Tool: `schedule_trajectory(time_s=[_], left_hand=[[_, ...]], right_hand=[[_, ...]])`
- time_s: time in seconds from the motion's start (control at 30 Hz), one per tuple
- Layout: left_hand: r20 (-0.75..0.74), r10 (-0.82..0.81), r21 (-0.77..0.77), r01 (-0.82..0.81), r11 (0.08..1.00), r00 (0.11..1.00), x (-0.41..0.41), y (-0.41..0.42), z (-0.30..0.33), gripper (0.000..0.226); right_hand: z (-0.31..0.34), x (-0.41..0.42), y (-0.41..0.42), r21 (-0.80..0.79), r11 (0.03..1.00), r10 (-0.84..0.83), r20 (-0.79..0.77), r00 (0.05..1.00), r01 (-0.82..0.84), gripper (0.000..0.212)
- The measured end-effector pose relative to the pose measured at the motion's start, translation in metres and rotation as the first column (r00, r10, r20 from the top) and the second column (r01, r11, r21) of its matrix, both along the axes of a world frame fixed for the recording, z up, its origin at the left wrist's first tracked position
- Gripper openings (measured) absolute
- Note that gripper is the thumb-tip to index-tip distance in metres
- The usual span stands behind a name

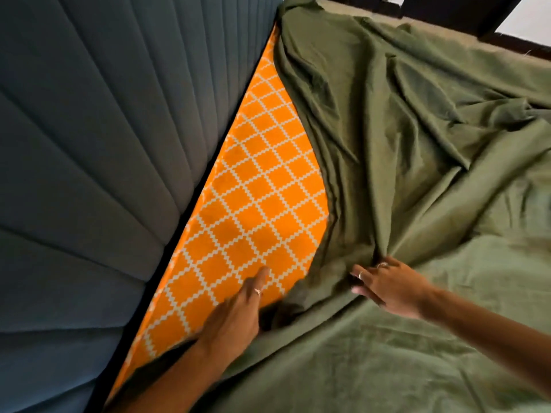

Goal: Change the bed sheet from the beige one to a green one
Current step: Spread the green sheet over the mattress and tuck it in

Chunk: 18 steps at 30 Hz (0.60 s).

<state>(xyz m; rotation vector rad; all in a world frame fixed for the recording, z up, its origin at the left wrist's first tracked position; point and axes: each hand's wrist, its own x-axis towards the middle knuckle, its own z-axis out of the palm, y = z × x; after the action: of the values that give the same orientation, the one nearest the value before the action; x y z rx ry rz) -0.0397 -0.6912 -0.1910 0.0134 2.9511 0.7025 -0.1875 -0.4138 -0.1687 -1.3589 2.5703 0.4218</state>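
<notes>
A wrinkled green sheet point(417, 174) covers most of the bed. Its near-left edge stops short of the headboard, leaving a strip of orange mattress point(256, 204) with a white lattice pattern bare. My left hand point(238, 311) lies at that edge, one finger stretched straight over the orange surface, the other fingers tucked into a dark bunch of the sheet beside it. My right hand point(387, 287) sits a little to the right on the sheet, and folds fan out from where its fingers gather the cloth. No beige sheet is in view.
A grey-blue padded headboard point(104, 144) with stitched channels fills the left side, hard against the mattress. At the far top right there is a dark frame point(465, 13) and a patch of pale floor beyond the bed's edge.
</notes>
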Motion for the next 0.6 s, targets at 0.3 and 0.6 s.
schedule_trajectory(time_s=[0.3,0.6], left_hand=[[0.273,0.020,-0.080,0.002,0.997,0.962,-0.017,0.017,-0.008,0.036],[0.039,-0.097,-0.044,0.098,0.994,0.995,0.008,0.012,-0.009,0.057]], right_hand=[[0.000,-0.034,-0.077,0.064,0.923,-0.383,0.068,0.921,0.380,0.066],[-0.008,-0.041,-0.116,0.425,0.885,-0.146,-0.131,0.981,0.188,0.037]])
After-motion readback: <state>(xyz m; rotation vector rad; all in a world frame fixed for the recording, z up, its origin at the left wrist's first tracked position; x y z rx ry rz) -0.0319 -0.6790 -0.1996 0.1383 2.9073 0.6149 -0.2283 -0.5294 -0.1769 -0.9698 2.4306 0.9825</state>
